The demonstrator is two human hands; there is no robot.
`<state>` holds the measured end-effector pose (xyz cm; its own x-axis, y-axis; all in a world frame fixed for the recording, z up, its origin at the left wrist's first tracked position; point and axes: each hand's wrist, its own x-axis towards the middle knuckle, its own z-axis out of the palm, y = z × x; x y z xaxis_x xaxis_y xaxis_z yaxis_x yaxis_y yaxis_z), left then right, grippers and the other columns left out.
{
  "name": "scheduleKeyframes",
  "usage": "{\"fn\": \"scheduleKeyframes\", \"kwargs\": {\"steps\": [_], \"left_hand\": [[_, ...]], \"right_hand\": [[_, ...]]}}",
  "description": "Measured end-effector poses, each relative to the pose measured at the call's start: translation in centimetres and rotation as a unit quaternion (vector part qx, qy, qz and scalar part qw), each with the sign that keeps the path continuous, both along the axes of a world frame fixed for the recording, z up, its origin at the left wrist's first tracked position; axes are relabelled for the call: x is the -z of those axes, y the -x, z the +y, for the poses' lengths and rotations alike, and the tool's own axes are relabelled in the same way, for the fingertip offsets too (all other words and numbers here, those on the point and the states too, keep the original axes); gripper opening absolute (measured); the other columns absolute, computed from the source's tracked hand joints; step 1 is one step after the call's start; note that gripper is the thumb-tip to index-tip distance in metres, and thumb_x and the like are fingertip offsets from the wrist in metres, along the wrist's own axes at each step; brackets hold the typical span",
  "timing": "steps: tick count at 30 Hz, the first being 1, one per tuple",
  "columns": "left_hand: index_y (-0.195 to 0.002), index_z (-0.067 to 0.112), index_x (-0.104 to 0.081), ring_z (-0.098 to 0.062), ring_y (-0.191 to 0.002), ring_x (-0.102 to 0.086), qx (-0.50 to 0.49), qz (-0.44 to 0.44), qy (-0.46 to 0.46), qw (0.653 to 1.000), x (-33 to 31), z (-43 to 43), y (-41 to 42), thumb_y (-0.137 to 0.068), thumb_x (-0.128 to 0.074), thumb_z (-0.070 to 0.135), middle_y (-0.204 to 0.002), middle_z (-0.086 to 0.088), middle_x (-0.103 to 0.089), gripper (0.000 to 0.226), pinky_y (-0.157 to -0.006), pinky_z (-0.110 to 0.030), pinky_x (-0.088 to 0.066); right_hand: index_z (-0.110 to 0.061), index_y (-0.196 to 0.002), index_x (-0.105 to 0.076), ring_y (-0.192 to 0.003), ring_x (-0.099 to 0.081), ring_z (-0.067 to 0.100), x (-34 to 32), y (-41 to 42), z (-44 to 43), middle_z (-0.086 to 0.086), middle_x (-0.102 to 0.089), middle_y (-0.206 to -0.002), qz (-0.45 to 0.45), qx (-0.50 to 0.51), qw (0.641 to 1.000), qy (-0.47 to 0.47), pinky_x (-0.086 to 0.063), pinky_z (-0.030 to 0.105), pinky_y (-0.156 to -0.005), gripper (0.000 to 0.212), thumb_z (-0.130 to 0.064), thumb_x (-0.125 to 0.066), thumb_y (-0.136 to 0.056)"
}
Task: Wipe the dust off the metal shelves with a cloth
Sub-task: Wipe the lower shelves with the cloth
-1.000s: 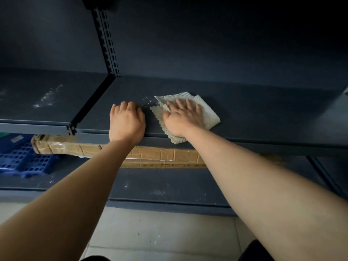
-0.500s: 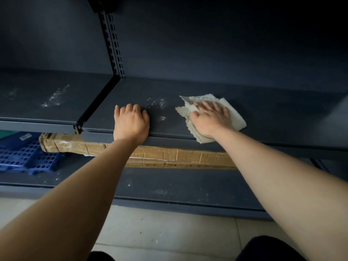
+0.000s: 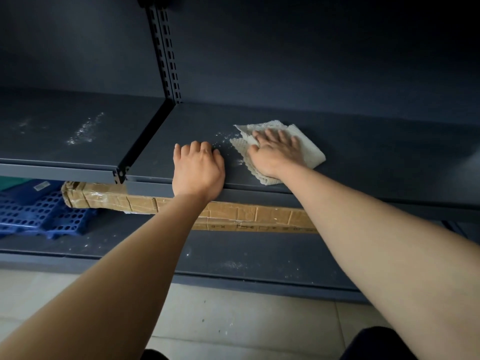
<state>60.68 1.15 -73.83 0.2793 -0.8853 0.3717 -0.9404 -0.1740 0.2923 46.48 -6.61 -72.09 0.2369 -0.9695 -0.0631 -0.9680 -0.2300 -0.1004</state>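
Now, right hand flat on cloth

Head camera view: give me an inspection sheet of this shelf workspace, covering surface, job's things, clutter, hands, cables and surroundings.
Surface: dark metal shelf, with white dust specks just left of the cloth; a dust streak on the neighbouring shelf.
Job's things: pale cloth, folded, lying flat on the shelf.
Clutter: taped cardboard box and blue perforated plastic tray on the lower shelf.
Hands: right hand presses flat on the cloth; left hand rests on the shelf's front edge, fingers bent, holding nothing.
Cables: nothing seen.
Surroundings: slotted upright, tiled floor, dim light.
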Motion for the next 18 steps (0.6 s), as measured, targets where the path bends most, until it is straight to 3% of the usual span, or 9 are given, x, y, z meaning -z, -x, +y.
{"fn": "scheduleKeyframes", "kwargs": {"steps": [7,18], "left_hand": [[-0.101,0.003,-0.056,-0.038,-0.106,-0.048,-0.011,0.023,0.018,1.000,0.0,-0.2,0.0,-0.095,-0.030,0.025,-0.107,-0.019,-0.058,0.034,-0.110,-0.048,-0.022],[-0.103,0.004,-0.056,-0.038,-0.106,-0.048,-0.018,0.044,0.021,0.999,-0.3,0.1,-0.1,-0.096,-0.030,0.027,-0.109,-0.019,-0.058,0.035,-0.107,-0.048,-0.026]], "right_hand": [[-0.042,-0.149,-0.017,-0.148,0.002,0.021,0.0,-4.7,-0.9,-0.015,-0.007,-0.160,-0.035,-0.101,0.994,-0.003,0.004,0.045,-0.118,0.050,-0.050,-0.013,-0.100],[-0.036,-0.151,-0.014,-0.148,0.000,0.020,0.1,0.3,1.7,-0.013,-0.005,-0.160,-0.031,-0.090,0.995,0.012,0.001,0.047,-0.118,0.052,-0.045,-0.012,-0.099]]}}
